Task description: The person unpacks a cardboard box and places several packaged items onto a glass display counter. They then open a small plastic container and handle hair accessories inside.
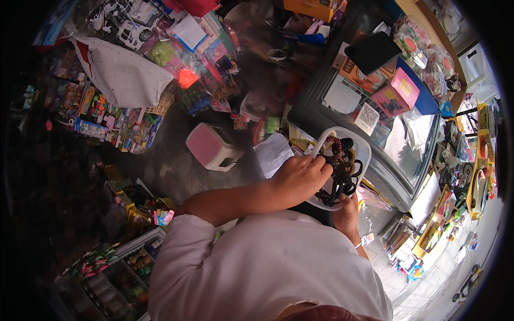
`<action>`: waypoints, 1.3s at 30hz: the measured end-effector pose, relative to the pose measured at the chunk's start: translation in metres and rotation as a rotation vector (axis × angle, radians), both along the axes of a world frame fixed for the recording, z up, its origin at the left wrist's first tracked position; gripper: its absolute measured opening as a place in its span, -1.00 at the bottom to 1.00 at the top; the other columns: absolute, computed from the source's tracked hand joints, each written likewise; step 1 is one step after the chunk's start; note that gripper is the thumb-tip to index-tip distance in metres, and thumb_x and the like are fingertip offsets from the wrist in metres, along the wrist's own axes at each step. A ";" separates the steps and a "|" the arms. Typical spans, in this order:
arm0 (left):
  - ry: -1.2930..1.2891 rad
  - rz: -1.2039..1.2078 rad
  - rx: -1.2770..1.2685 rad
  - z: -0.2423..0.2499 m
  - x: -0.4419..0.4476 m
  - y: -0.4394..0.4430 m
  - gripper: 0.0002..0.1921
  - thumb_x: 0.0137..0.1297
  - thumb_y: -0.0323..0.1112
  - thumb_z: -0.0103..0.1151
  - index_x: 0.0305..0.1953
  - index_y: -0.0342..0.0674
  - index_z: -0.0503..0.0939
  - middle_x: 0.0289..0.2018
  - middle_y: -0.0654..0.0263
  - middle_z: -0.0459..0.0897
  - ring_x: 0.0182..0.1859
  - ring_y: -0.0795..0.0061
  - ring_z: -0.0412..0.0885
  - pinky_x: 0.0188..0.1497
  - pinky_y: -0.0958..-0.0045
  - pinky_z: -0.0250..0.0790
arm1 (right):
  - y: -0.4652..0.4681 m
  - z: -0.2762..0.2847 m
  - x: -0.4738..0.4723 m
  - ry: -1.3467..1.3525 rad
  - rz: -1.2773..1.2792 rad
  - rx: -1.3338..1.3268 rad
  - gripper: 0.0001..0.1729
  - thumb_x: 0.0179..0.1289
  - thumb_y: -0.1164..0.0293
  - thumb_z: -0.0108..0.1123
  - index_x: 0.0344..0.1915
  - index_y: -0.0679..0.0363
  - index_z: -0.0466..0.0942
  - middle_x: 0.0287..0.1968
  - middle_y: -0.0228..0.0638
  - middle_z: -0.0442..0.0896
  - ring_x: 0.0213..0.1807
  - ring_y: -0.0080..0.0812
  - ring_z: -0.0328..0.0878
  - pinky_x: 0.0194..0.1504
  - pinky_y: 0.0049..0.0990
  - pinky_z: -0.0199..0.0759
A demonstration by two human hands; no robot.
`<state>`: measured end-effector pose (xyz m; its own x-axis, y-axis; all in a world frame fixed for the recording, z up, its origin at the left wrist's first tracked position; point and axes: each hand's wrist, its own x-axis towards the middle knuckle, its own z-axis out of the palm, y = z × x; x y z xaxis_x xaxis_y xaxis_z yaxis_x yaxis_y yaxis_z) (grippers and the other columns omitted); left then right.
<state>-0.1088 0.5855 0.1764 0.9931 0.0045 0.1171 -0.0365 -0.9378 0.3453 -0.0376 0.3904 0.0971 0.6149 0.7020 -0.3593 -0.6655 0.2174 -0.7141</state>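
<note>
A translucent white plastic tub [363,146] is held in front of my body, tilted so its inside shows. It contains a jumble of black hair ties [342,176] and some braided, patterned bands [336,146]. My right hand [348,210] grips the tub's near corner, its thumb over the rim. My left hand [303,174] reaches across from the left, over the tub's left rim. Its fingers are curled down among the bands, and their tips are hidden, so I cannot tell whether they pinch one. Beside my left hand lies a creased white paper [274,154].
A glass-topped display case [409,160] stands at the right, bearing a pink box [397,92] and a card with a printed code [366,119]. A pink-and-white plastic container [215,146] sits left of the paper. Packaged goods [116,116] crowd the far left; a partitioned case [116,281] lies lower left.
</note>
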 end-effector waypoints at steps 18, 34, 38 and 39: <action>-0.284 0.072 -0.784 -0.054 0.022 0.078 -0.82 0.20 -0.50 0.20 -0.16 -0.18 0.57 -0.13 0.27 0.58 -0.17 0.38 0.60 -0.21 0.45 0.46 | 0.052 0.017 0.135 -0.334 0.009 -0.459 -0.67 0.37 0.20 0.02 -0.17 0.28 0.49 -0.34 -0.47 0.51 -0.32 -0.61 0.40 -0.26 -0.61 0.27; -0.139 0.220 -0.942 -0.093 0.010 0.096 -0.69 0.19 -0.56 0.16 -0.01 -0.19 0.52 -0.05 0.30 0.54 -0.29 0.61 0.53 -0.31 0.56 0.38 | 0.050 -0.003 0.168 -0.515 -0.302 -0.702 -0.45 0.47 0.13 -0.10 0.10 0.45 0.45 -0.03 -0.21 0.57 -0.03 -0.43 0.52 -0.11 -0.49 0.49; -0.127 0.202 -0.933 -0.099 0.006 0.094 -0.67 0.20 -0.54 0.15 0.02 -0.20 0.51 -0.02 0.30 0.52 -0.26 0.60 0.53 -0.26 0.55 0.39 | 0.043 -0.029 0.152 -0.711 -0.566 -0.514 -0.35 0.50 -0.02 -0.27 0.07 0.39 0.44 -0.04 -0.15 0.63 -0.01 -0.40 0.58 0.04 -0.50 0.48; -0.126 0.205 -0.922 -0.101 0.002 0.092 -0.68 0.20 -0.54 0.15 0.01 -0.20 0.51 -0.02 0.29 0.52 -0.24 0.58 0.53 -0.26 0.54 0.40 | 0.041 -0.038 0.149 -0.808 -0.609 -0.532 -0.43 0.52 0.04 -0.24 -0.04 0.35 0.48 -0.15 -0.24 0.63 -0.12 -0.50 0.55 -0.05 -0.56 0.44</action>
